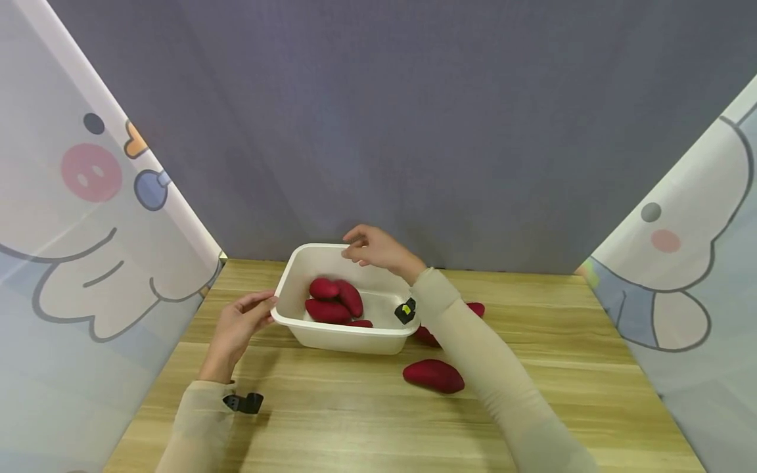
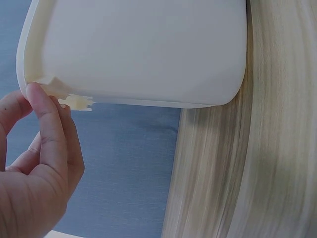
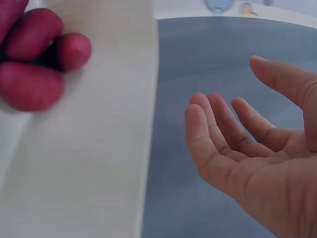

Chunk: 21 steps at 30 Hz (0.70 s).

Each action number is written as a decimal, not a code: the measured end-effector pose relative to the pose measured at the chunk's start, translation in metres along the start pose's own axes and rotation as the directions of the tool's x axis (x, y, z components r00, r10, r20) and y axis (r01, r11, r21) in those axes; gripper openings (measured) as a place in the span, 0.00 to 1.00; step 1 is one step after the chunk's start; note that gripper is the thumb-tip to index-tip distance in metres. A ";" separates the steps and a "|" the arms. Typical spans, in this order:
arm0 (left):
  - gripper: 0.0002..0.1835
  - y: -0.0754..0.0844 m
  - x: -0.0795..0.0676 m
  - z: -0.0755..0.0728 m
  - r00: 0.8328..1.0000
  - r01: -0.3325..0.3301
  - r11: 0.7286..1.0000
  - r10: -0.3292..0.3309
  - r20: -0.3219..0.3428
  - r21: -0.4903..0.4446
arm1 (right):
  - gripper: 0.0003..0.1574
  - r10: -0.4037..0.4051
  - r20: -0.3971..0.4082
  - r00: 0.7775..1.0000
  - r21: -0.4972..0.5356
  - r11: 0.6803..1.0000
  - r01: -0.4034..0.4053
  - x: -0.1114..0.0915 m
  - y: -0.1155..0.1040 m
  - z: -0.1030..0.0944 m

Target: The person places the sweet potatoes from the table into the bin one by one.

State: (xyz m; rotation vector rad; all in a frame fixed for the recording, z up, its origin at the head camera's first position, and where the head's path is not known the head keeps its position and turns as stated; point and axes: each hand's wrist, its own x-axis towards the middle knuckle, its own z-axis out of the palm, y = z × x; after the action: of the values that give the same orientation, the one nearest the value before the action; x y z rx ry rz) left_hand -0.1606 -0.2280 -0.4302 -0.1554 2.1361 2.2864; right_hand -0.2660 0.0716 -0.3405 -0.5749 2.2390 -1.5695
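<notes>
Left grip (image 1: 239, 325) pinches white tub (image 1: 349, 339) holding 4 crimson tubers (image 1: 327, 311).

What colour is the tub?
The tub is off-white; it shows best in the head view.

The tub (image 1: 349, 340) stands on the far part of the desk (image 1: 331, 420), before the wall (image 1: 378, 131), between a left panel (image 1: 77, 230) and a right panel (image 1: 680, 263). Four sweet potatoes (image 1: 328, 311) lie in it, mostly left, one just inside its near side. Another lies on the desk, near and right of the tub; more show beyond it, partly behind the right sleeve (image 1: 497, 368). The left hand (image 1: 233, 332) is at the left rim, the right hand (image 1: 381, 249) by the far rim.
</notes>
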 end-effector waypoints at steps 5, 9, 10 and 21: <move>0.23 -0.002 0.001 0.002 1.000 -0.003 1.000 0.003 -0.004 -0.001 | 0.26 -0.022 -0.028 0.999 -0.001 1.000 0.022 -0.032 -0.006 -0.029; 0.22 -0.003 0.001 0.004 1.000 -0.003 1.000 0.003 0.006 -0.005 | 0.26 -0.022 -0.080 0.997 -0.026 0.999 0.020 -0.066 0.006 -0.057; 0.22 -0.002 0.001 0.004 1.000 -0.005 1.000 0.005 0.007 -0.004 | 0.26 -0.018 -0.095 0.995 -0.025 1.000 0.016 -0.074 0.010 -0.063; 0.21 0.000 -0.002 -0.001 1.000 0.000 1.000 0.000 0.005 -0.012 | 0.28 -0.010 -0.230 0.973 -0.104 0.994 -0.014 -0.152 0.072 -0.097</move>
State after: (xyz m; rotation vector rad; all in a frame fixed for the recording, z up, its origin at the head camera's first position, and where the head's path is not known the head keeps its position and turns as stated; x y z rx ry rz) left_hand -0.1586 -0.2286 -0.4306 -0.1498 2.1201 2.2972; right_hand -0.1931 0.2495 -0.3688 -0.4370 2.5041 -1.5966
